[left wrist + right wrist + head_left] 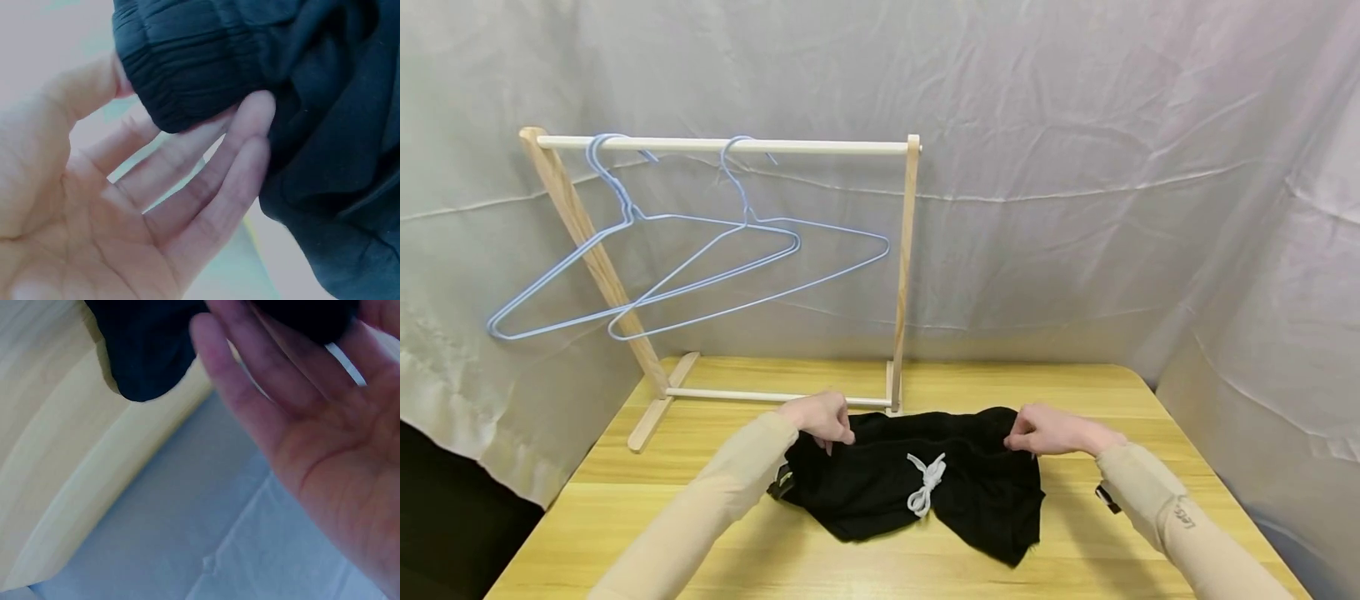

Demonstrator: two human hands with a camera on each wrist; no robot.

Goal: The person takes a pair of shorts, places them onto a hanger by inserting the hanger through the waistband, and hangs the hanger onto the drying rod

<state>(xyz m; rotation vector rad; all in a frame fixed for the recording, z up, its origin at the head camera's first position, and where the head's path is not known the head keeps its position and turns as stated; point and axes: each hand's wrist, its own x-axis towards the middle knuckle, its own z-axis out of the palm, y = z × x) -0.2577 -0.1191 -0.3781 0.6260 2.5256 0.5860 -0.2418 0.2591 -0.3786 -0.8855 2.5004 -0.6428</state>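
Black shorts (pixel 865 487) with a white drawstring bow (pixel 929 477) at the front hang between both hands, low over the table. At the left end of the waistband, my left hand (pixel 822 418) pinches the cloth. The left wrist view shows the gathered elastic waistband (pixel 187 75) between thumb and fingers, with the other fingers fairly straight behind it. My right hand (pixel 1051 429) grips the opposite end of the waistband. In the right wrist view the cloth at the right fingers is partly cut off by the frame's top, and a leg of the shorts dangles beside them.
A wooden rack (pixel 904 275) stands at the back left of the table (pixel 1097 408). Several light blue wire hangers (pixel 700 250) hang from its top rail (pixel 842 147). Grey curtain cloth (pixel 1075 208) encloses the back and sides.
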